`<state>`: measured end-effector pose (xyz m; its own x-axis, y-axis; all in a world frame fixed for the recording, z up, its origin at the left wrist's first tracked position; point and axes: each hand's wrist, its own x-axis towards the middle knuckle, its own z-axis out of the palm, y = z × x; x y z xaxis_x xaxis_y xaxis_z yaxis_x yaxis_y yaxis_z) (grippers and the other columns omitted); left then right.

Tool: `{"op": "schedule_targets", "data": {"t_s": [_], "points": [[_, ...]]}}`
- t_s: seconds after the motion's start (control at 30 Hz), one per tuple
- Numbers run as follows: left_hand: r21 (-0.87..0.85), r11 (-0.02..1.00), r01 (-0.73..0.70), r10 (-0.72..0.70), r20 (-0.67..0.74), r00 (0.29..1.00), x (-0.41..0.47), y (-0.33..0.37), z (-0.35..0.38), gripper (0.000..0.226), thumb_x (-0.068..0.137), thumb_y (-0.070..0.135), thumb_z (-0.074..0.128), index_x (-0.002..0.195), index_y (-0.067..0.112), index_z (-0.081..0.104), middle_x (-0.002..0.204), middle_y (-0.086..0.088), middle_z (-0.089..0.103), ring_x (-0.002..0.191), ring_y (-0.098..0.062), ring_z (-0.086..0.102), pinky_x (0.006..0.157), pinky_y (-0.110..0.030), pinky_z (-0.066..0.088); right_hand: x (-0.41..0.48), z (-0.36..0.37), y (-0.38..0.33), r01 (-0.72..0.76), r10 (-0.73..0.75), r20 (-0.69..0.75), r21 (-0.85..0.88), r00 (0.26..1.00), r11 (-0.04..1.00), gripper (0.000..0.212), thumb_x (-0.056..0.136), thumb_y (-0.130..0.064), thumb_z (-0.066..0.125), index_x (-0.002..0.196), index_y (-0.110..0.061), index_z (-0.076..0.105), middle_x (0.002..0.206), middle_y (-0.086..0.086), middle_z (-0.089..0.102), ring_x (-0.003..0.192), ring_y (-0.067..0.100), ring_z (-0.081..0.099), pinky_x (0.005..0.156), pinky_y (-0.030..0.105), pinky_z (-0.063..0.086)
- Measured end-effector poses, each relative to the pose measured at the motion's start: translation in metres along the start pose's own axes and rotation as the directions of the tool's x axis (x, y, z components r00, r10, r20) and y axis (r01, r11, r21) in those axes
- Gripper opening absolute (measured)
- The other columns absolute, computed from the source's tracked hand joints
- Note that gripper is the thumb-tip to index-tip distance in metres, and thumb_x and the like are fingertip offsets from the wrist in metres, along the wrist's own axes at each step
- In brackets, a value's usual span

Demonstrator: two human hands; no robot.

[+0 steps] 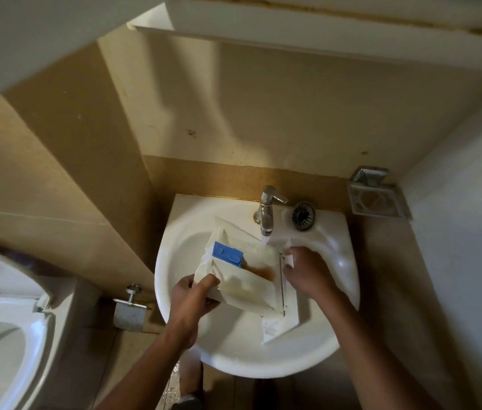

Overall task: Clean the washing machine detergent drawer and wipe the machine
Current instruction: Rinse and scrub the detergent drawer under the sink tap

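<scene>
- A toilet (3, 335) stands at the far left, and a paper holder (129, 309) hangs on the wall between it and the sink (234, 359).
- The left hand (195, 294) grasps the near-left corner of the detergent drawer (248, 279), thumb on top and fingers curled under.
- The drawer is out of the machine and lies tilted across the basin. It has a blue insert (228, 253) towards its left, with brown residue (263, 269) pooled in the compartment beside it. The washing machine is not in view.
- The tap (267, 211) is running, and its stream (264, 241) lands on the drawer just above the residue.
- The right hand (307, 272) is curled round the drawer's right end, by the front panel.
- A drain strainer (303, 216) sits on the ledge right of the tap, and a soap dish (377, 199) is fixed to the wall beyond.
- The step in hand looks like rinsing the drawer, so wiping the machine is probably not yet done. The next move likely calls for tipping the drawer so the water sweeps the brown patch out, with a firm hold on the wet plastic.
</scene>
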<state>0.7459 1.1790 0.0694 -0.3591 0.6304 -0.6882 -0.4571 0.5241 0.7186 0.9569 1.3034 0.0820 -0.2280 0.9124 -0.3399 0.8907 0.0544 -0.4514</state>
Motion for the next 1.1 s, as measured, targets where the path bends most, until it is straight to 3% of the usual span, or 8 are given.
{"op": "schedule_targets", "data": {"t_s": [0.23,0.43,0.57,0.7,0.73,0.83,0.97,1.1], "points": [[0.414,0.869,-0.27,0.373,-0.191,0.908,-0.044,0.023,0.034,0.045,0.073,0.039,0.084,0.102,0.019,0.056,0.096,0.0,0.068,0.08,-0.016,0.065,0.065,-0.033,0.055,-0.045,0.04,0.0,0.111,-0.236,0.303,0.375,0.923,0.92,0.076,0.085,-0.025,0.061,0.141,-0.061,0.027,0.148,-0.008,0.036,0.141,0.02,0.033,0.117,0.044,0.03],[0.776,0.547,-0.315,0.512,-0.011,0.859,-0.074,0.031,0.078,0.064,0.064,0.056,0.078,0.102,0.018,0.044,0.098,0.003,0.045,0.08,-0.015,0.051,0.064,-0.03,0.041,-0.056,0.071,-0.01,0.008,-0.138,0.259,0.45,0.956,0.893,0.075,0.064,-0.042,0.085,0.129,-0.022,0.051,0.115,-0.012,0.061,0.105,0.004,0.059,0.084,0.012,0.048],[0.883,0.329,-0.335,0.587,0.086,0.805,-0.077,0.016,0.097,0.063,0.065,0.056,0.071,0.103,0.017,0.037,0.099,0.0,0.04,0.088,-0.025,0.056,0.07,-0.035,0.047,-0.068,0.089,-0.007,0.148,-0.193,0.06,0.441,0.979,0.885,0.036,0.092,-0.002,0.065,0.126,0.002,0.056,0.113,-0.002,0.057,0.101,0.007,0.056,0.086,0.013,0.047],[0.892,0.179,-0.415,0.574,0.248,0.781,-0.074,0.006,0.099,0.071,0.074,0.061,0.071,0.121,0.015,0.045,0.112,-0.003,0.045,0.101,-0.026,0.057,0.082,-0.037,0.051,-0.076,0.088,-0.002,0.12,-0.152,-0.021,0.724,0.988,0.679,0.082,0.048,-0.053,0.093,0.108,-0.006,0.064,0.101,-0.001,0.07,0.086,0.002,0.066,0.081,0.023,0.053],[0.873,0.169,-0.458,0.548,0.303,0.78,-0.074,0.003,0.099,0.073,0.077,0.059,0.071,0.13,0.016,0.045,0.118,-0.004,0.046,0.106,-0.026,0.056,0.086,-0.037,0.051,-0.077,0.088,0.002,0.089,-0.154,0.008,0.786,0.988,0.612,0.076,0.061,-0.052,0.086,0.116,-0.007,0.06,0.105,0.002,0.069,0.088,0.005,0.067,0.078,0.022,0.054],[0.768,0.241,-0.594,0.508,0.422,0.751,-0.073,-0.005,0.093,0.066,0.085,0.047,0.068,0.143,0.023,0.045,0.136,-0.001,0.046,0.12,-0.024,0.054,0.096,-0.036,0.051,-0.073,0.076,0.007,-0.11,-0.115,0.196,0.85,0.974,0.516,0.032,0.104,-0.015,0.037,0.134,-0.009,0.047,0.119,0.006,0.059,0.09,0.008,0.065,0.076,0.023,0.054],[0.636,0.373,-0.676,0.548,0.437,0.713,-0.071,-0.012,0.082,0.045,0.09,0.033,0.067,0.133,0.026,0.058,0.138,0.007,0.052,0.114,-0.012,0.06,0.09,-0.024,0.05,-0.066,0.06,0.014,-0.29,-0.16,0.372,0.878,0.915,0.382,0.021,0.089,0.004,0.056,0.104,-0.011,0.061,0.089,0.001,0.069,0.073,0.005,0.066,0.059,0.018,0.053],[0.288,0.829,-0.479,0.477,0.081,0.875,-0.063,-0.006,0.057,0.014,0.101,0.024,0.057,0.109,0.021,0.068,0.115,-0.003,0.071,0.099,-0.014,0.071,0.083,-0.029,0.059,-0.057,0.046,0.024,-0.197,-0.193,0.386,0.766,0.902,0.611,0.036,0.074,0.01,0.072,0.107,-0.004,0.069,0.091,0.014,0.075,0.088,0.031,0.069,0.073,0.037,0.059]]}}
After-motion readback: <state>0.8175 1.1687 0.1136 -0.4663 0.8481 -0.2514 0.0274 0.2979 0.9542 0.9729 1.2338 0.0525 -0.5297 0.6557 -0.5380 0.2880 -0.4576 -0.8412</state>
